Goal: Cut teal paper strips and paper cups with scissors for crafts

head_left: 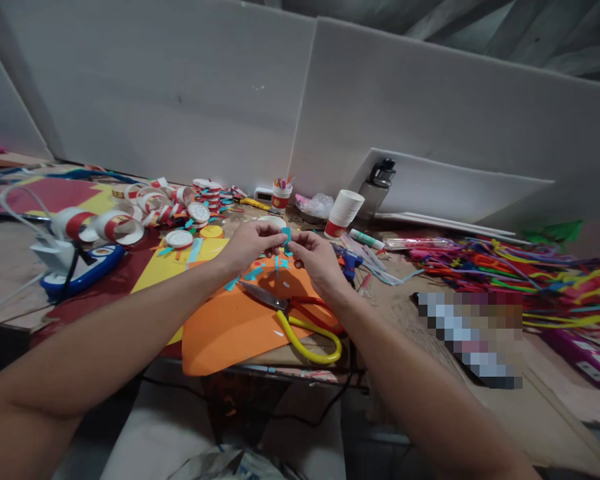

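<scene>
A small strip of teal paper (286, 235) is pinched between my two hands above the table. My left hand (253, 243) grips it from the left with thumb and fingertips. From the other side, my right hand (317, 257) has its fingers closed on the same strip. Below them lies an orange paper sheet (225, 333) with teal scraps (254, 273) on it. Large scissors (300, 320) with one yellow and one red handle rest on the sheet, blades partly overlapping. Behind my right wrist a blue glue gun (351, 263) is partly hidden.
Paper cup rings (117, 228) and a power strip (87, 270) lie to the left. Stacked paper cups (344, 213) and a dark bottle (377, 190) stand at the back. Colourful pipe cleaners (510, 273) spread to the right, behind a pixelated object (470, 340). White boards (180, 87) rise behind.
</scene>
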Demonstrator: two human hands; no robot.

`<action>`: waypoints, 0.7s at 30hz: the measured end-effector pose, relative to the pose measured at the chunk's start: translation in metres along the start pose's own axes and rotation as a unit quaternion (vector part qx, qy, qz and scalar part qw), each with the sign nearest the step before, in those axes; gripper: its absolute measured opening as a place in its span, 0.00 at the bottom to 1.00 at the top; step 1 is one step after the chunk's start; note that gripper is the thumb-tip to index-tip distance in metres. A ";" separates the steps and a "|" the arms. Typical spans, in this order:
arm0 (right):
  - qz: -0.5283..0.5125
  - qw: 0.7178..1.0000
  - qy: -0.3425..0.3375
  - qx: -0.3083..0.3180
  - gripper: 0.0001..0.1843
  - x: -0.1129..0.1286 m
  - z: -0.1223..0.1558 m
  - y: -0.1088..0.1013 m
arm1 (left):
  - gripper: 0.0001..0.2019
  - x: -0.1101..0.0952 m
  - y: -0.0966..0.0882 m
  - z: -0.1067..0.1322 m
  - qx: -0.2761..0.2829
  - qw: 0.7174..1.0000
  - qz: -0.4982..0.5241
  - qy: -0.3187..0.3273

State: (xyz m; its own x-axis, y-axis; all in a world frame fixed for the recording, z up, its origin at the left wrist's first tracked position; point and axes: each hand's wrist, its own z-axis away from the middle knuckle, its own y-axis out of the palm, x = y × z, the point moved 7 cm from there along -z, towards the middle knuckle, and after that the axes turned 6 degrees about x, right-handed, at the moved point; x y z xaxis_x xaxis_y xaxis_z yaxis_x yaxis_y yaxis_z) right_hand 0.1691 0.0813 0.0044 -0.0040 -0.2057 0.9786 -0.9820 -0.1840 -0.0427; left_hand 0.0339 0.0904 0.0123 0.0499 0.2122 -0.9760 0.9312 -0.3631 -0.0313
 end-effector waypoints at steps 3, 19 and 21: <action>-0.013 1.000 0.010 0.005 0.13 -0.001 0.001 0.001 | 0.12 0.000 -0.002 0.000 -0.004 1.000 0.008 0.015; -0.197 0.968 0.077 0.136 0.19 0.000 0.006 0.017 | 0.18 0.009 0.007 -0.006 0.132 0.969 0.203 -0.058; -0.223 0.957 0.100 0.154 0.19 -0.001 0.007 0.020 | 0.17 0.009 0.006 -0.006 0.130 0.970 0.198 -0.058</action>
State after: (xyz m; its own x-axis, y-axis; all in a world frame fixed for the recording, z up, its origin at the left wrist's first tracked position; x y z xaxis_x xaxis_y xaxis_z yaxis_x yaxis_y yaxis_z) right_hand 0.1510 0.0708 0.0007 0.3360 0.1419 0.9311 -0.7929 -0.4909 0.3610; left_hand 0.0424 0.0952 0.0041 0.3305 -0.0895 -0.9395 0.7243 -0.6142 0.3133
